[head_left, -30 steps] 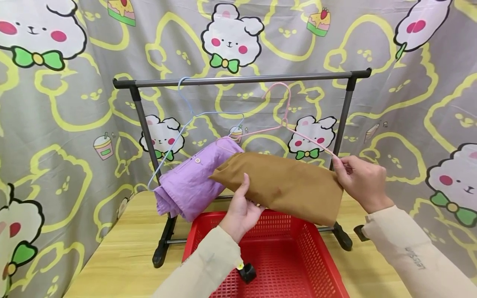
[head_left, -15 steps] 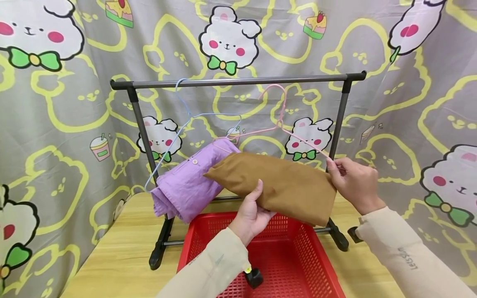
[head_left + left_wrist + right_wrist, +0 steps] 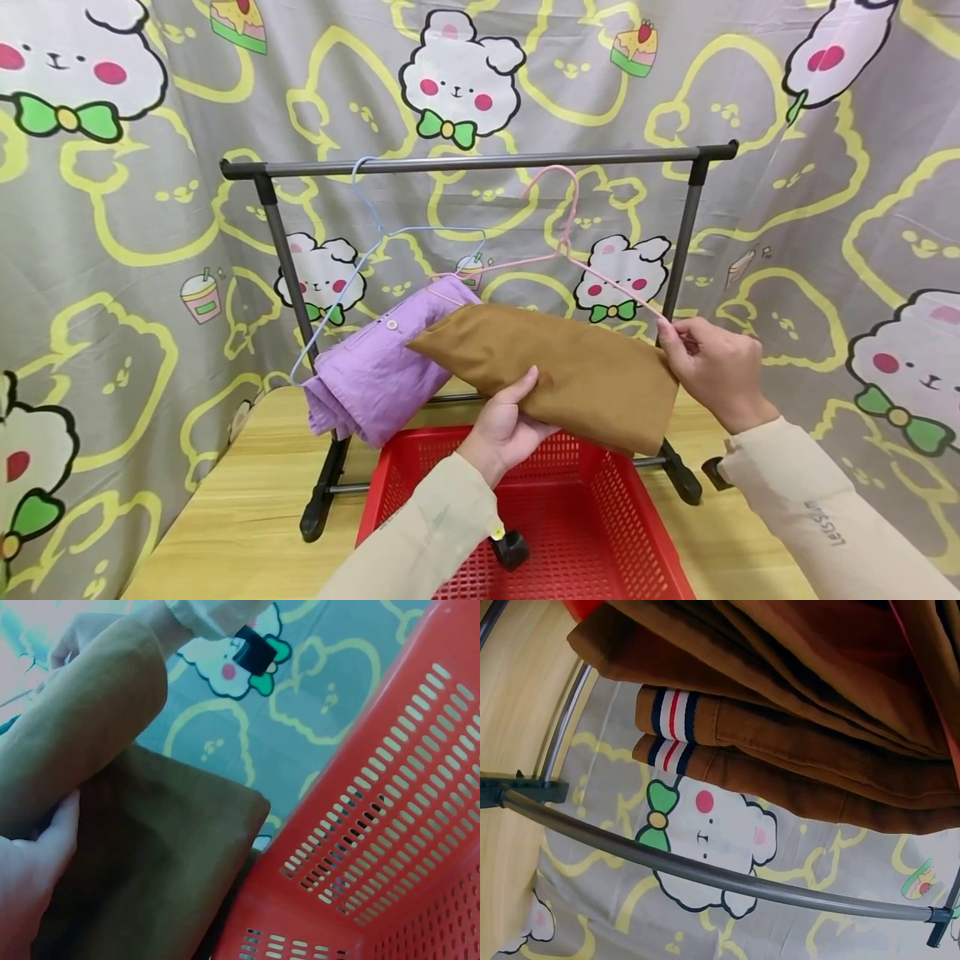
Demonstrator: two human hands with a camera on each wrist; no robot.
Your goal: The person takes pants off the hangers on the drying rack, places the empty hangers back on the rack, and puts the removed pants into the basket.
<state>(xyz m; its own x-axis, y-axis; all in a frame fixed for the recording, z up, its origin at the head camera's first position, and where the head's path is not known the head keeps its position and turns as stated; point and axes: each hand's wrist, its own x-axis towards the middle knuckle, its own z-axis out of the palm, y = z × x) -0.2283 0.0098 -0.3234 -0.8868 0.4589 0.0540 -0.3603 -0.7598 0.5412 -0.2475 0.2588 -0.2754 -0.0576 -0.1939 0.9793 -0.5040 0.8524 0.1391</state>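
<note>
Folded brown pants (image 3: 585, 375) hang over the lower bar of a pink hanger (image 3: 607, 279) in front of the rack. My left hand (image 3: 506, 433) grips their lower edge, thumb on the near side and fingers hidden beneath. With thumb and curled fingers my right hand (image 3: 716, 367) pinches the hanger's right end. The hanger's hook shows just below the rack's rail. Two pant ends (image 3: 679, 739) with striped trim show in the right wrist view. To the left, folded purple clothing (image 3: 386, 358) with a button hangs on a blue hanger (image 3: 341, 296) hooked over the rail.
A black-and-grey clothes rack (image 3: 487, 161) stands on a wooden table (image 3: 225, 500). Below the pants sits a red perforated basket (image 3: 652, 533), open at the top. A patterned grey curtain (image 3: 570, 108) surrounds the back and sides.
My left hand has slid a little to the right along the lower edge of the brown pants. My right hand keeps its pinch on the pink hanger.
</note>
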